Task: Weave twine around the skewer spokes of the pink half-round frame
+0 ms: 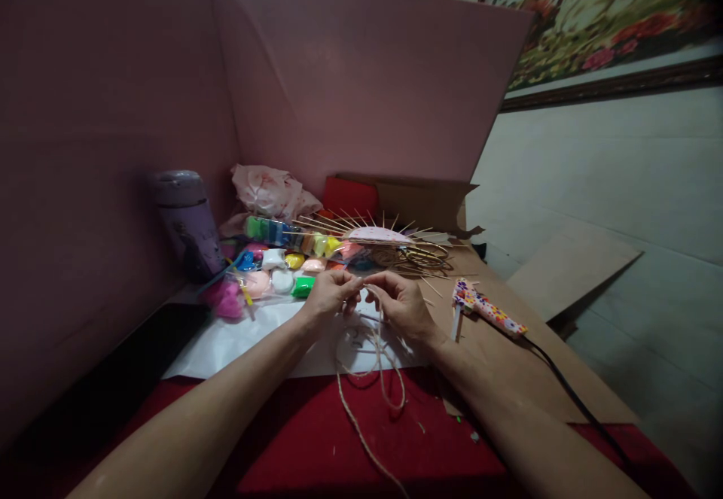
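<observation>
My left hand (333, 294) and my right hand (398, 303) meet fingertip to fingertip over a white sheet (226, 345). Both pinch a thin beige twine (389, 401), which hangs from the fingers in loose loops and trails over the red cloth toward me. The exact spot where the fingers close on it is too small to make out. Just beyond the hands sits a pale pink half-round piece (378, 235) with thin wooden sticks fanning out from its edge.
Packets of coloured clay (282, 282) lie behind my left hand, near a purple tumbler (192, 228). A flower-patterned glue gun (489, 309) with a black cord rests on brown cardboard (542, 378) at right. A black flat object (124, 371) lies at left. Pink panels (361, 85) stand behind.
</observation>
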Demonstrator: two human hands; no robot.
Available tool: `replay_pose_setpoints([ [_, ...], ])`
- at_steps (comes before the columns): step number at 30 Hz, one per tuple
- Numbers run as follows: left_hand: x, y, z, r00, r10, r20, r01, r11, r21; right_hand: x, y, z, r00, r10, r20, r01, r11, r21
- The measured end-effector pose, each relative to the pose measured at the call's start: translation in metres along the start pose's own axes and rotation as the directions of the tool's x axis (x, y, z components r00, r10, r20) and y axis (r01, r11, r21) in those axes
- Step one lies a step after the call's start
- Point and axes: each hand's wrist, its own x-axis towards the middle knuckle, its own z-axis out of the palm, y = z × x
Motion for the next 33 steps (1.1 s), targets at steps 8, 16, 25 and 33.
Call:
replay_pose_setpoints([
  [8,0.002,-0.002,-0.002,0.999,-0.011,-0.041,0.013,0.999,0.052,-0.004,-0.01,-0.003,0.985,-0.16,0.056,0.17,0.937,-0.305],
  [16,0.001,-0.003,-0.001,1.0,0.017,-0.013,-0.016,0.997,0.073,-0.004,-0.011,-0.003,0.984,-0.161,0.069,0.176,0.909,-0.378],
  [25,0.001,0.0,0.003,0.999,0.037,0.006,-0.038,0.987,0.153,-0.003,-0.007,-0.003,0.987,-0.16,0.004,0.143,0.875,-0.462],
  [33,-0.003,-0.002,0.012,0.993,0.108,-0.052,-0.08,0.92,0.384,-0.004,-0.008,0.0,0.982,-0.187,-0.034,0.139,0.829,-0.542],
])
